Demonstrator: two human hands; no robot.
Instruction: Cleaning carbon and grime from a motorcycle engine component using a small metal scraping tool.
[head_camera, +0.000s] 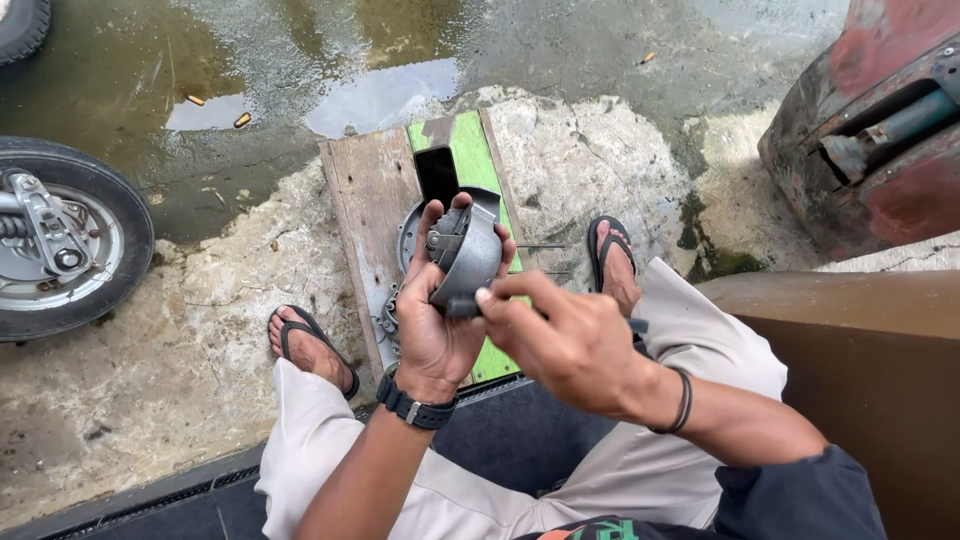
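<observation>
Your left hand (432, 330), a black strap watch (415, 408) on its wrist, has its grip closed around a curved grey metal part (466, 255), dull and smooth, shaped like a half shell with a bolt head showing on its inner face. The part sits at the centre of view, raised above the board. Your right hand (565, 340), a thin dark band (681, 400) on its wrist, comes in from 4 o'clock; its fingertips pinch the lower edge of the part, so this grip is closed on it too.

Below your hands, at 12 o'clock, lies a worn wooden board (370, 190), grey and grainy, with a bright green painted strip (468, 160). A round toothed metal plate (408, 235) rests on it, partly hidden by your fingers.

Your feet in black sandals (310, 345) stand on rough, cracked concrete (570, 160). At 9 o'clock a small rubber wheel (70, 235) with a silvery hub stands. At 2 o'clock is a rusty red metal body (880, 130). Beyond, wet ground holds a puddle (380, 95).
</observation>
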